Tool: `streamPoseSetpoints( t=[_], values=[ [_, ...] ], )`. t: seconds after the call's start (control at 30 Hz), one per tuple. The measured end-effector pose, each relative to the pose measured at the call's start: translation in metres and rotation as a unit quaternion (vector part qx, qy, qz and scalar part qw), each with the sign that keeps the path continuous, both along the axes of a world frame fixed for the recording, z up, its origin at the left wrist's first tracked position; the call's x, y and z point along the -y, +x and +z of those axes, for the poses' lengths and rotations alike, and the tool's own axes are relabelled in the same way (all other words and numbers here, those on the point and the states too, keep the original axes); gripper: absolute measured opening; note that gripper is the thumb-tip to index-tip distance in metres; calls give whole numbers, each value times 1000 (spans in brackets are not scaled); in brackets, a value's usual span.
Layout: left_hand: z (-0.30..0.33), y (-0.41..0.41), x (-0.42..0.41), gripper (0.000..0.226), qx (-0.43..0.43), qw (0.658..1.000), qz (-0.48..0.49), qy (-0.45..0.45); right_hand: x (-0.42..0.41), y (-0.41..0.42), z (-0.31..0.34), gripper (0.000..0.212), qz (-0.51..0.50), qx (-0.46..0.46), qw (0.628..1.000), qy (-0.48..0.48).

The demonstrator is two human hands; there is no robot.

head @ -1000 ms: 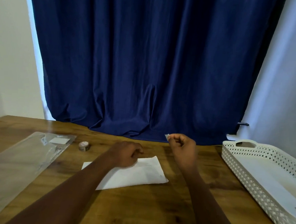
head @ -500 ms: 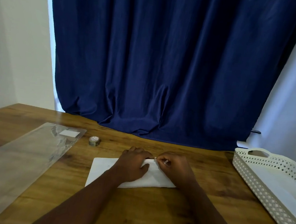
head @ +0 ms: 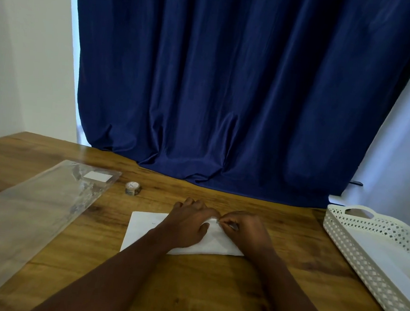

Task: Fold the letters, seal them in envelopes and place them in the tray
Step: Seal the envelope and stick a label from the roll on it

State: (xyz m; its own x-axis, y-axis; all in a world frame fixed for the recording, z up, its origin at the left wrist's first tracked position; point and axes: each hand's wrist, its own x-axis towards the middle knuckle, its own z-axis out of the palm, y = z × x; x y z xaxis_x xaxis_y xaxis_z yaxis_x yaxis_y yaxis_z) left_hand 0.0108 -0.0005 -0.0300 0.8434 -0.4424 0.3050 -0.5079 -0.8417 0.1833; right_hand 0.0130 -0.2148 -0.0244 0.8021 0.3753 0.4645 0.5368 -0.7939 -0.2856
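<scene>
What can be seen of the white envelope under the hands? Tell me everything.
The white envelope lies flat on the wooden table, long side across the view, looking like plain paper with faint diagonal flap seams on its right half. The left hand presses on its middle; the right hand pinches something small at its top edge. Its left part lies uncovered.

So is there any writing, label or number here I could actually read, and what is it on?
None can be read.
White envelope: a faint small mark near its upper left, too small to read.
Tape roll: a printed pattern or lettering on its side, too blurred to read.
Clear plastic sleeve: a white sticker that looks blank.
White tray: no text seen.
</scene>
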Motion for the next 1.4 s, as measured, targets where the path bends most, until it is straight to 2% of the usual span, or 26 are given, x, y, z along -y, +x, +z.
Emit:
streamPoseSetpoints(
  t=[0.33,0.67,0.93,1.07,1.17,1.27,1.4],
  values=[
    [1,0,3,41,3,1000,12,24,1,0,1,19,5,-16,998,-55],
    [8,-3,11,39,-9,999,37,38,5,-7,16,21,12,-82,992,-90],
    [6,0,5,32,19,999,-8,28,5,-7,18,19,13,-97,990,-101],
    [7,0,8,32,27,999,-19,23,9,-7,16,18,20,-118,991,-64],
    [10,-2,8,32,31,999,-26,22,12,-4,13,16,17,-128,992,9],
    [11,-3,8,33,41,999,-27,20,8,1,3,15,-40,-106,985,132],
    [10,-5,5,33,41,998,-45,15,2,11,-10,28,-111,-140,965,190]
  ],
)
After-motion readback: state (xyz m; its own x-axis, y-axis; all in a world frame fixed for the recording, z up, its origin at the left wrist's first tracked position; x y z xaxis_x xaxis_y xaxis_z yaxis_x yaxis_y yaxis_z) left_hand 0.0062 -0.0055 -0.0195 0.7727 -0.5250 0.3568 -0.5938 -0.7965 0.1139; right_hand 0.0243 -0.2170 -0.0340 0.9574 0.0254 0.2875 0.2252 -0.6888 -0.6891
